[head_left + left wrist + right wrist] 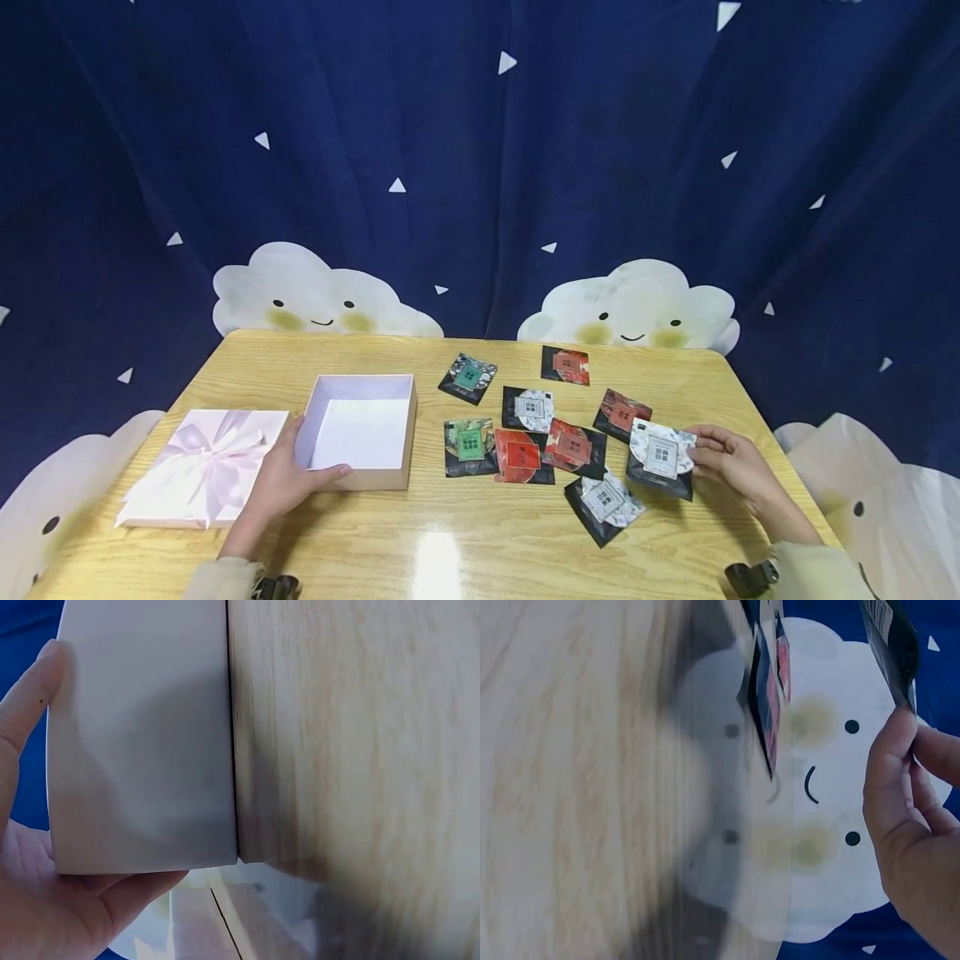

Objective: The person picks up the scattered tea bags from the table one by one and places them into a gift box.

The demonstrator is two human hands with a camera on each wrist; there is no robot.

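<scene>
An open white box (411, 442) stands left of centre on the table. My left hand (288, 477) grips its near left corner, thumb over the front rim and fingers along the left side; the left wrist view shows the box's plain side wall (142, 750). On the right, my right hand (731, 467) pinches the edge of a black-and-white sachet (662, 457) between thumb and fingers. In the right wrist view this sachet (892, 649) is held up off the table. Just beside it lie a dark red sachet (622, 414) and another black-and-white sachet (603, 504).
A white lid (161, 487) with a ribbon bow (213, 458) lies left of the box. More sachets, such as a green one (470, 447), a teal one (468, 377) and a red one (522, 456), are spread across the wooden table (480, 533). A blue curtain (480, 167) hangs behind.
</scene>
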